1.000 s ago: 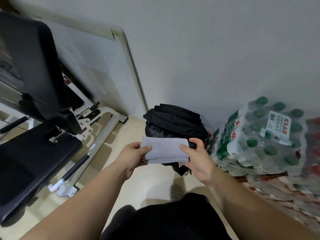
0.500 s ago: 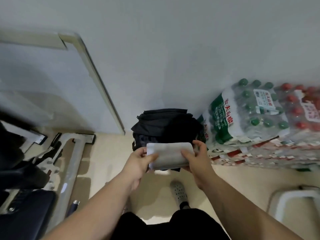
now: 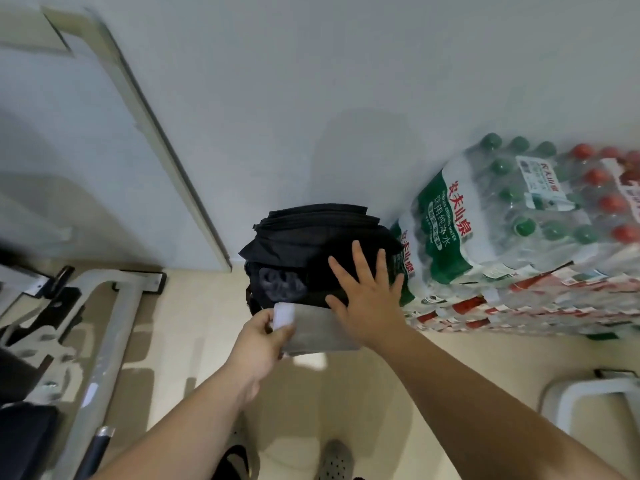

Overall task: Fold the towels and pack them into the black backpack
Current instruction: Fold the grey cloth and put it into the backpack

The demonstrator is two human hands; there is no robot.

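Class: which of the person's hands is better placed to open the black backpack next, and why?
Right. The right hand is free, its fingers spread over the black backpack. The left hand is occupied, gripping the folded grey towel just in front of the bag.

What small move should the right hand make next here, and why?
Probably the open right hand should grip the black fabric backpack at its top and widen the mouth: the left hand alone pinches the folded grey cloth towel just before it.
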